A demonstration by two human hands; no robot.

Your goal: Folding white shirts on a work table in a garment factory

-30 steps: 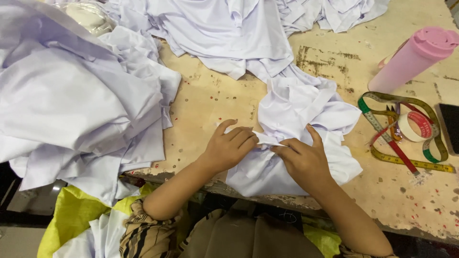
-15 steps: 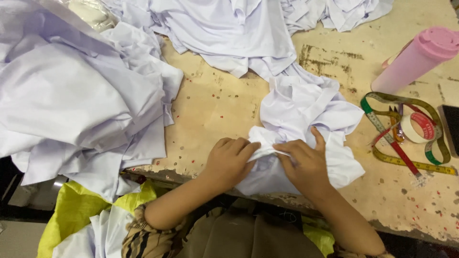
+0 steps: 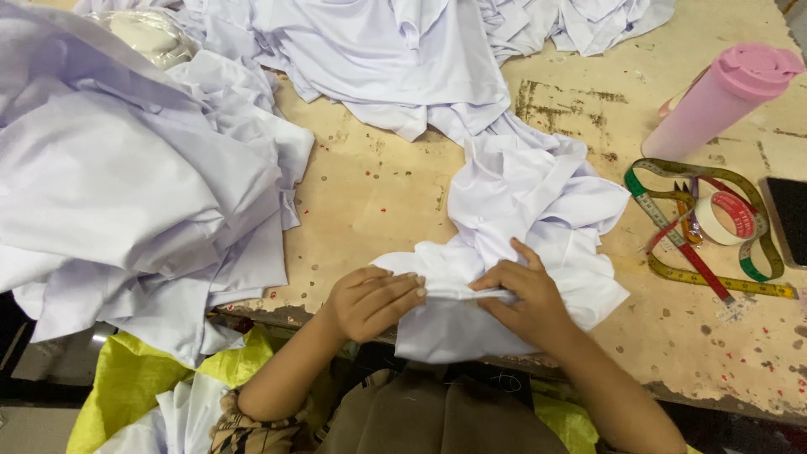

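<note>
The white garment (image 3: 521, 227) lay crumpled at the near edge of the tabletop (image 3: 370, 185), its bulk stretching away from the person. Both hands met on its near fold — the left hand (image 3: 370, 301) and the right hand (image 3: 521, 301) each closed in a pinching grip on the cloth. The pinched fold ran left to right between them, fingertips nearly touching — neither hand nearer than the other.

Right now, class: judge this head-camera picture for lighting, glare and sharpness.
Head view: even, soft light, faint shadows under the hands; white garment nearly washes out, its folds pale; tape measure and pink bottle look sharp; table edge bows slightly, wide-lens distortion.
</note>
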